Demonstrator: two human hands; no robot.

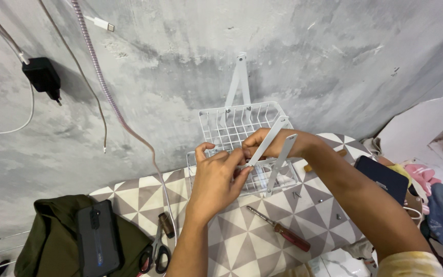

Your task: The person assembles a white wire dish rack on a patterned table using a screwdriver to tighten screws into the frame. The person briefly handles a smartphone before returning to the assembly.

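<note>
— What carries everything here?

— A tabletop (252, 241) covered in a grey-and-white triangle pattern, pushed against a rough grey concrete wall (180, 77). At its back edge, touching the wall, stands a white wire basket (232, 125) with flat white metal bracket strips.

— And the hands?

— Both arms reach in from the near edge and meet at the basket's front rim. The left hand (216, 179) is raised with its back to the camera, wrist straight, fingers (234, 164) pinched together on the lower end of a bracket strip (268, 139). The right hand (262, 143) comes across from the right, wrist bent inward, fingers curled shut around the same strip higher up.

— Room to move?

— Bare pattern lies in front of the basket. A red-handled screwdriver (280, 229) lies near the right forearm; small loose screws (297, 195) sit just beside the basket's right corner. Toward the left corner, a dark phone (97, 238) rests on olive cloth (52, 241), with black-handled scissors (155, 251) beside it.
</note>
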